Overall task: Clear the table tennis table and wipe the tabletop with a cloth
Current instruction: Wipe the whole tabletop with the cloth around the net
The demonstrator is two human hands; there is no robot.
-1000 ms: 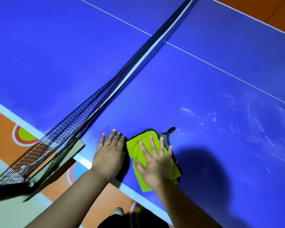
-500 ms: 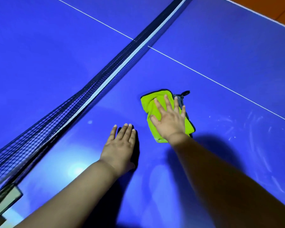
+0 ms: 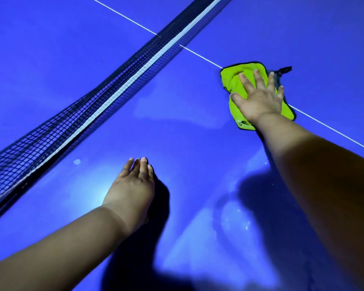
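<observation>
A folded lime-green cloth [image 3: 232,78] with a grey edge and a dark hanging loop lies on the blue tabletop [image 3: 187,127], right on the white centre line. My right hand [image 3: 257,97] presses flat on the cloth with fingers spread and straight, the arm stretched far out. Flat on the bare tabletop nearer to me rests my left hand [image 3: 132,185], fingers together and straight, holding nothing.
The black net [image 3: 97,101] with its white top band runs diagonally from the lower left to the top middle, left of both hands. The white centre line [image 3: 200,55] crosses under it. Faint streaks and specks show on the surface at the lower right.
My right hand has pushed the cloth farther away from the table's near edge, up to the centre line. The left hand stays flat on the table. The view has leaned forward.
</observation>
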